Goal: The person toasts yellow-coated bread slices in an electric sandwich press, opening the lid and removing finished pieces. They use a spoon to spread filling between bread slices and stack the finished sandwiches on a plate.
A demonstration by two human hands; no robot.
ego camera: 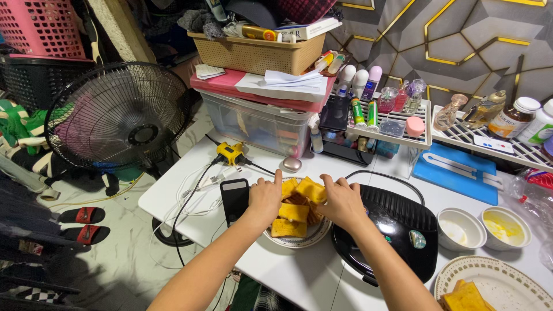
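Both hands work over a plate [322, 233] of yellow fried slices [294, 213] at the middle of the frame. Left hand [265, 198] rests on the left side of the pile, fingers curled loosely with the forefinger stretched up along a slice, touching the food rather than clearly pinching it. Right hand [343, 201] sits on the right side, its fingers closed around the top slice [311, 189], which is tilted up at the back of the pile. The plate stands on the white worktop [299, 276], touching or just beside a black electric grill [397, 230] to its right, lid shut, cord looping behind it. A black phone [233, 198] lies just left of the plate, partly under the left wrist.

At lower right a patterned plate [501, 282] holds more yellow slices at its near edge. Above it stand two white bowls [484, 228], the right one smeared with yellow batter. A blue board [458, 170] lies behind the grill. A yellow power adapter [230, 153] with white cables sits at the worktop's far left edge, near a clear storage box [259, 124] topped by a pink lid and a woven basket [259, 53]. A black floor fan [118, 115] stands at the left, with red sandals [83, 224] on the floor below it.
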